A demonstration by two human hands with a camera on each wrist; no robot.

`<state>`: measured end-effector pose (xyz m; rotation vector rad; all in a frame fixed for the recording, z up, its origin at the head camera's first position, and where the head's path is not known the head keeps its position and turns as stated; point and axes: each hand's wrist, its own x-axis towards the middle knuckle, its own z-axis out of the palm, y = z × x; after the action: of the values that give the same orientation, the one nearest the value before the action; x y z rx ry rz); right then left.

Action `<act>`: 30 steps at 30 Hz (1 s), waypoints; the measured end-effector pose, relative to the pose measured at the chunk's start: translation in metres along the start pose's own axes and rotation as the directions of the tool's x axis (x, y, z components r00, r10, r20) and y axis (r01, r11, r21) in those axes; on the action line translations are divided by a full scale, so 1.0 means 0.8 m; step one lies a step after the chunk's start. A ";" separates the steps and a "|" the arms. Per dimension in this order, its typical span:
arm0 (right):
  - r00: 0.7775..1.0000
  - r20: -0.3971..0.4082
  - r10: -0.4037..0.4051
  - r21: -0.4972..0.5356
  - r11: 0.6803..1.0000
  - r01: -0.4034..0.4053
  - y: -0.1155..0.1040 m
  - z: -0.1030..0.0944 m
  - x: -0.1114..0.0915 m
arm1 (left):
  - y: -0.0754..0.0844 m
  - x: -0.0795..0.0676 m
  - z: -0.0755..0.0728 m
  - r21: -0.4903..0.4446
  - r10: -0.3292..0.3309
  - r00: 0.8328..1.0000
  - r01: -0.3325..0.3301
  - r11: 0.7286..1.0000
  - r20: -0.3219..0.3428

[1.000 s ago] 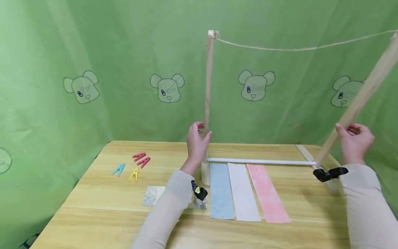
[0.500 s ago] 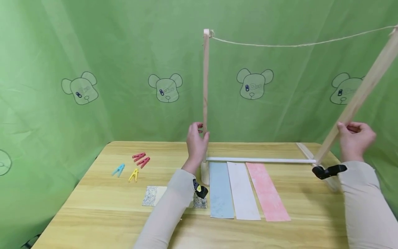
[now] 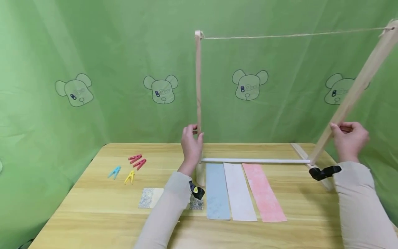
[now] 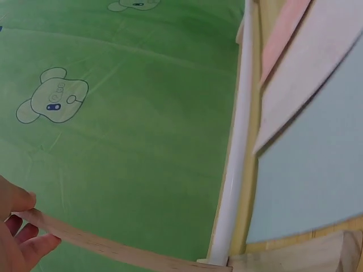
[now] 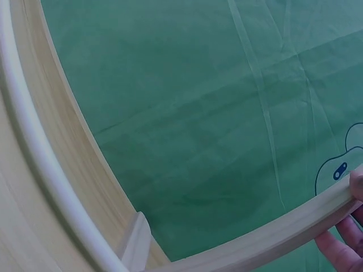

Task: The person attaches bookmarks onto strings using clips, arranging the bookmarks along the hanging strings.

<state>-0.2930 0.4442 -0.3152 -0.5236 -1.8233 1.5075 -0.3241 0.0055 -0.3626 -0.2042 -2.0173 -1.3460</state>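
Note:
A wooden frame stands on the table, with a left post (image 3: 198, 83), a leaning right post (image 3: 357, 90) and a white crossbar (image 3: 255, 160) low between them. Twine (image 3: 280, 36) stretches nearly straight between the post tops. My left hand (image 3: 191, 145) grips the left post low down, thumb and fingers on either side. Pinched at a similar height, the right post is in my right hand (image 3: 349, 140). In front of the crossbar lie a blue strip (image 3: 218, 192), a white strip (image 3: 240, 192) and a pink strip (image 3: 264, 192).
Two red clothespins (image 3: 135, 158), a blue clothespin (image 3: 114, 172) and a yellow clothespin (image 3: 130, 177) lie at the table's left. A patterned strip (image 3: 145, 198) is partly hidden under my left forearm. A green curtain (image 3: 124, 52) hangs behind the table (image 3: 93, 214).
The twine has gone from sagging to nearly taut. The left post's top has shifted left. Both hands keep their hold on the posts, and the whole view has drifted slightly.

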 end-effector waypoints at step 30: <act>0.962 0.025 -0.271 -0.236 0.934 0.269 0.004 0.053 -0.047 | -0.038 0.015 -0.055 0.058 0.036 0.999 -0.033 0.998 -0.039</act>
<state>-0.2992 0.3901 -0.3314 -0.3694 -1.9913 1.1096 -0.3278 -0.0491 -0.3681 -0.1839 -2.0072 -1.2599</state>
